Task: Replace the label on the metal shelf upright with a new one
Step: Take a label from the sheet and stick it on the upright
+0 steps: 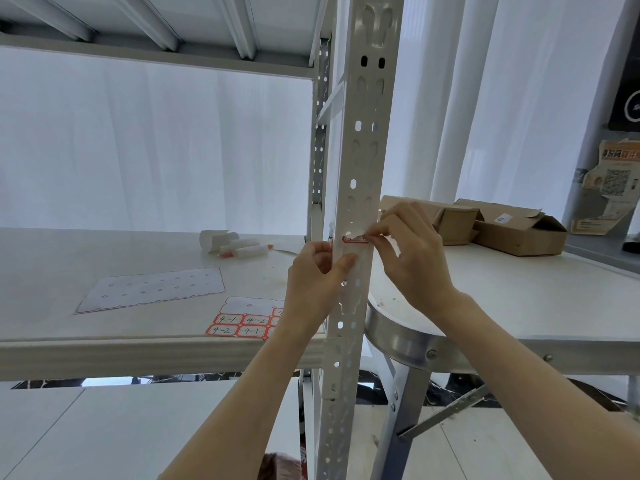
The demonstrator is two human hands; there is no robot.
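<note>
Writing on the red-bordered label [354, 240] cannot be read: its upper part is a ragged flap of white paper, and the right hand [414, 251] covers its right end. The label sits on the front face of the white perforated upright [360, 150], just above the level of the shelf board [52, 265]. The right hand's thumb and forefinger pinch the label's right edge, the other fingers loosely curled below. The left hand [313, 282] grips the upright just below the label, thumb pressed flat on the front face, fingers wrapped round the left edge and partly hidden behind the metal.

Just left of the upright, the left wrist hides the right part of a sheet of labels [242, 323] lying on the shelf board; those showing read 4-1 and 4-2 in red frames, and its top row is bare. Farther left of the upright lies a stripped backing sheet [152, 289], and beyond it a curl of white paper [213, 239] and white markers [247, 251] with orange ends, too small to tell more. Right of the upright stands a pale table [519, 299] with a rounded corner and a shiny metal rim, cut off by the frame edge; brown cardboard boxes [512, 230] rest on it. White curtains [138, 140] hang behind the upright, a torn poster [609, 188] with a QR code is far to its right, and pale floor tiles [86, 427] show below
</note>
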